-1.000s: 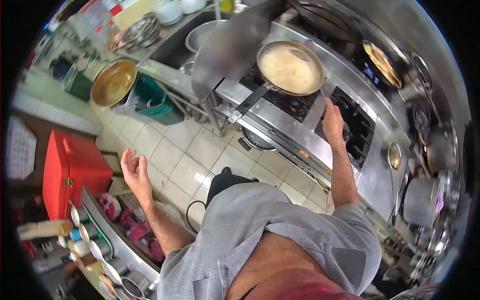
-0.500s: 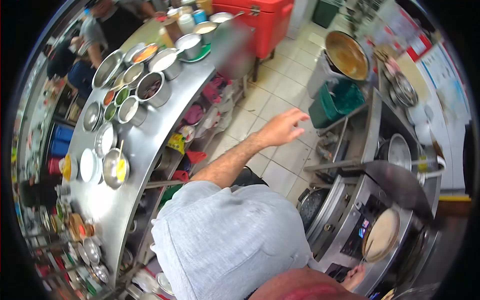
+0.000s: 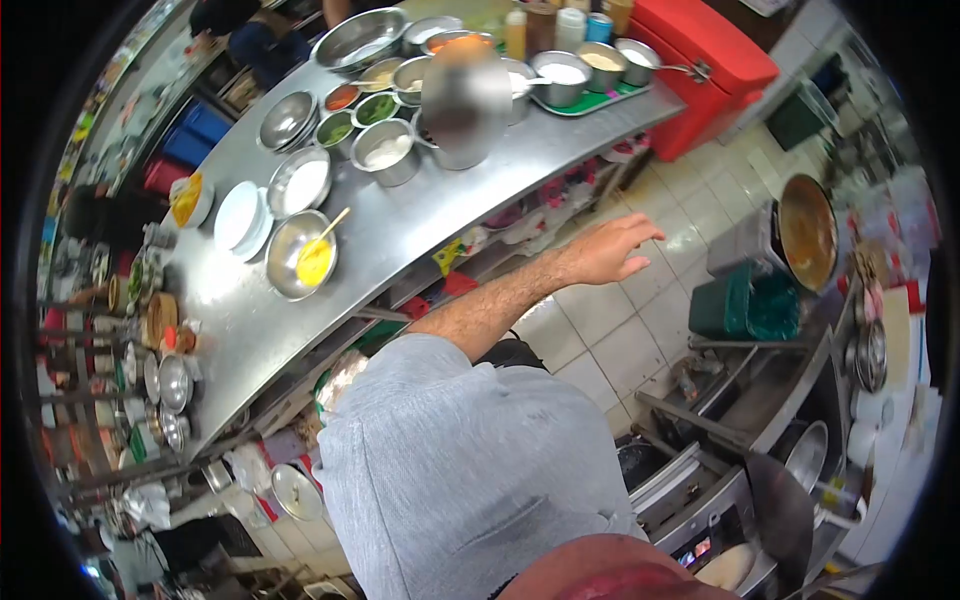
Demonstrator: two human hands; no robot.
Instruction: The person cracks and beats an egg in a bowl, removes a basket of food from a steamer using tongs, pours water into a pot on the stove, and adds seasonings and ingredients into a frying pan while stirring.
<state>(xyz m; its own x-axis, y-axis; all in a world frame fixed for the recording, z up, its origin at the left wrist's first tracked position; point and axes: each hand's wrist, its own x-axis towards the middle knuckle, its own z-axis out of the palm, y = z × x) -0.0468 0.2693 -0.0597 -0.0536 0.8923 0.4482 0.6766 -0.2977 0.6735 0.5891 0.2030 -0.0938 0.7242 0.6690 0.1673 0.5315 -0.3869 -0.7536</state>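
Note:
My left hand (image 3: 610, 250) is stretched out over the tiled floor, fingers apart and slightly bent, with nothing in it. It is in mid-air between the steel counter (image 3: 215, 375) and the green bin (image 3: 735, 310), touching neither. My right hand is out of view. At the lower right edge of the head view, part of a pan with a pale, flat food (image 3: 728, 567) shows on the stove (image 3: 700, 510); the rest is cut off.
On the counter stand a steel bowl (image 3: 285, 250) with yellow food and a spoon, white plates (image 3: 238, 215), and several pots and bowls. A red cooler (image 3: 690, 70) stands at its far end. A large wok (image 3: 806, 235) is by the bins. A blurred patch covers some pots.
My view has turned left, so the counter shows more fully and the stove has slid toward the lower edge. My right hand, earlier holding a thin utensil at the pan, has left the view.

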